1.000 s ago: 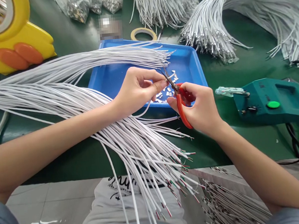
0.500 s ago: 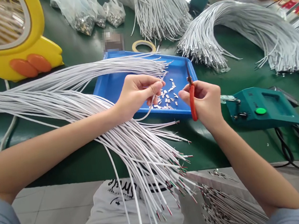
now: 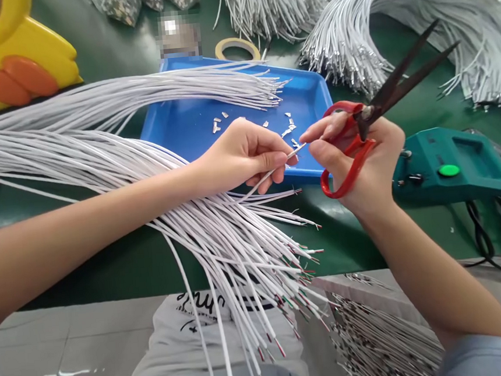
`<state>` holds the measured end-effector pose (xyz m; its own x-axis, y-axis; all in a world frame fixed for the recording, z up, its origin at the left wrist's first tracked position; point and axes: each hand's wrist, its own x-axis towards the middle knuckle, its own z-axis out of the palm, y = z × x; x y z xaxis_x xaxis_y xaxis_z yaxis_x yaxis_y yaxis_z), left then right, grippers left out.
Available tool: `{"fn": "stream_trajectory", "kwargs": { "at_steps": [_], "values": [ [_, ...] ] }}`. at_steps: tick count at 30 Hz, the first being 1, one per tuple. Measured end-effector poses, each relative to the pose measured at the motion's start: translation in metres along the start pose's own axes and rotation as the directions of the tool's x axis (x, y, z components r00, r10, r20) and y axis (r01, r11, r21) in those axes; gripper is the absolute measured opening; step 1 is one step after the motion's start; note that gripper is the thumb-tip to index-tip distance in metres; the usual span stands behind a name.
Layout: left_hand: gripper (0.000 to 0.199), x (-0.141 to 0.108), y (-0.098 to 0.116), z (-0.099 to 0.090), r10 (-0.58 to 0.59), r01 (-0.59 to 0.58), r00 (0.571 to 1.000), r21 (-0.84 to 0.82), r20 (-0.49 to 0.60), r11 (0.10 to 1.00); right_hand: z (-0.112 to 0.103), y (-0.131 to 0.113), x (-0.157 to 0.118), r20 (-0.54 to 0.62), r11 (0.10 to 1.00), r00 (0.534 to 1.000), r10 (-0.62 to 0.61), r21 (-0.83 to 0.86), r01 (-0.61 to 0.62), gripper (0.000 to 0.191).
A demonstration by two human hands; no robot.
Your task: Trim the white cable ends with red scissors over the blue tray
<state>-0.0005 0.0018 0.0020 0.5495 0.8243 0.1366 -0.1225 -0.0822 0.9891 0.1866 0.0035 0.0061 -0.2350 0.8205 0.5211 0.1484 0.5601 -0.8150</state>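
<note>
L hand (image 3: pixel 250 153) is pinching white cable (image 3: pixel 298 150) nr its tip, over blue tray (image 3: pixel 308 98), while R hand (image 3: pixel 375 180) is gripping scissors (image 3: pixel 365 118), correctly pointing blades away; R fingertip contact w/ cable unconfirmed.

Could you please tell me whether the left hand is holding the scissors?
No, the red-handled scissors are held in the right hand, while the left hand pinches a white cable.

Yellow object (image 3: pixel 14 65) cropped top left, 1 item (image 3: pixel 178 35) pixelated, wire tip (image 3: pixel 303 146) perhaps bare, too small to tell
</note>
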Motion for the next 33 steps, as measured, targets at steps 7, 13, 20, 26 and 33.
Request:
{"fn": "stream_trajectory", "kwargs": {
  "at_steps": [7,13,20,26,33],
  "values": [
    [0.009,-0.0018,0.0,-0.0004,-0.006,0.005,0.999,0.031,0.032,1.0,0.0009,0.003,-0.0021,0.105,0.991,0.99,0.094,0.085,-0.103,0.017],
    [0.011,-0.0035,0.0003,0.0002,-0.09,0.091,0.993,-0.005,0.07,0.996,0.0008,-0.0012,-0.0023,0.13,0.986,0.988,0.086,0.134,-0.104,0.019],
    [0.008,-0.0029,0.0021,0.0011,-0.087,0.092,0.991,-0.044,0.098,0.995,0.0008,-0.0002,-0.0021,0.112,0.985,0.987,0.116,0.112,-0.128,0.023],
    [0.011,-0.003,0.002,0.0037,-0.044,0.044,0.997,-0.003,0.06,0.999,0.0012,-0.0013,-0.005,0.099,0.978,0.983,0.154,0.125,-0.166,0.021],
    [0.009,-0.0038,0.0008,0.0037,-0.045,0.045,0.998,0.011,0.051,0.999,0.0001,-0.0045,-0.0045,0.098,0.978,0.975,0.2,0.036,-0.204,0.023]
  ]
}}
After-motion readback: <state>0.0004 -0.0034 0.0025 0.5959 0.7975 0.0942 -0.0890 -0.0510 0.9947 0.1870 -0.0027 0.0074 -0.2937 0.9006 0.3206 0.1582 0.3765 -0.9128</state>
